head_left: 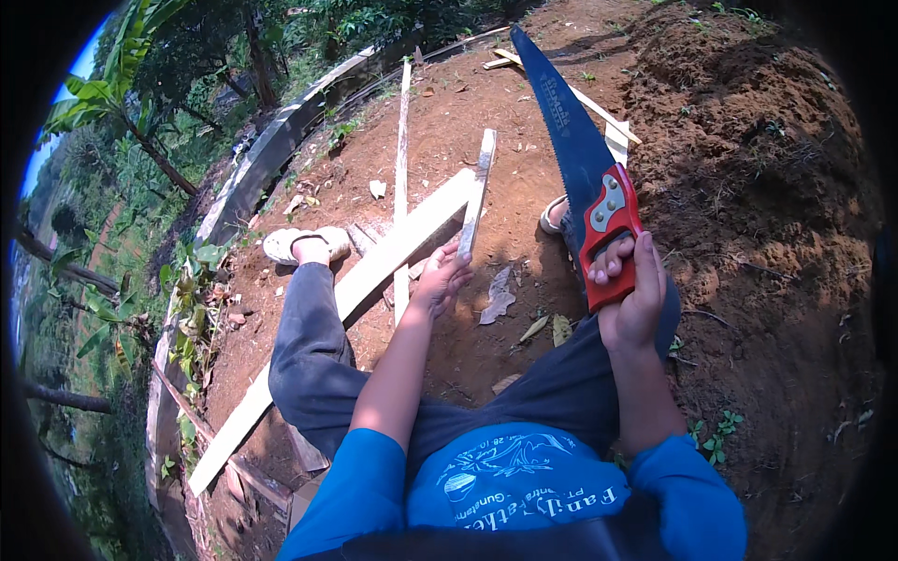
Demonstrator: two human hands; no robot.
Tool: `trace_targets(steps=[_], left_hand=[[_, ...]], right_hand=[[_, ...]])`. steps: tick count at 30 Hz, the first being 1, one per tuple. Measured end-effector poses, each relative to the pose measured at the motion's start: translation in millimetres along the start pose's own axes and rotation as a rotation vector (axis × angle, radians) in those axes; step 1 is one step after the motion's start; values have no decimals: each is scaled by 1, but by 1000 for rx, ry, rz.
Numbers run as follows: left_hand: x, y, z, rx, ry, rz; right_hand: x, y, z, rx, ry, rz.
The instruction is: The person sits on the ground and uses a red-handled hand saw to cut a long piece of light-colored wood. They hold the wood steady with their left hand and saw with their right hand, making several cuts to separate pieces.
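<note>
Handsaw of dark-blue metal with red handle, head view: the right hand clenches it, blade beyond the fingers. The left hand's fingers curl beside a narrow, pale wooden strip; whether gripping, unclear. Likely positioning; next calls for steadying the strip, lowering the blade.
</note>
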State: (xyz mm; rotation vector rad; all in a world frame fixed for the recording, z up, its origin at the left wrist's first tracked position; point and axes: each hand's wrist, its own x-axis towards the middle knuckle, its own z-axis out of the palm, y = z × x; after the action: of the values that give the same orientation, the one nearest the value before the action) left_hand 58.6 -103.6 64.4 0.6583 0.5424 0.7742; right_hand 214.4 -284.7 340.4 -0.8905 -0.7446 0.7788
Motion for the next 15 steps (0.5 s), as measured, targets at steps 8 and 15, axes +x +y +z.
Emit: trace_targets(steps=[8,15], left_hand=[[48,-67,22,287,61,-201],[7,-149,3,1001,-12,-42]], right_hand=[[5,43,-22,-59,29,179],[17,79,-45,-43,59,271]])
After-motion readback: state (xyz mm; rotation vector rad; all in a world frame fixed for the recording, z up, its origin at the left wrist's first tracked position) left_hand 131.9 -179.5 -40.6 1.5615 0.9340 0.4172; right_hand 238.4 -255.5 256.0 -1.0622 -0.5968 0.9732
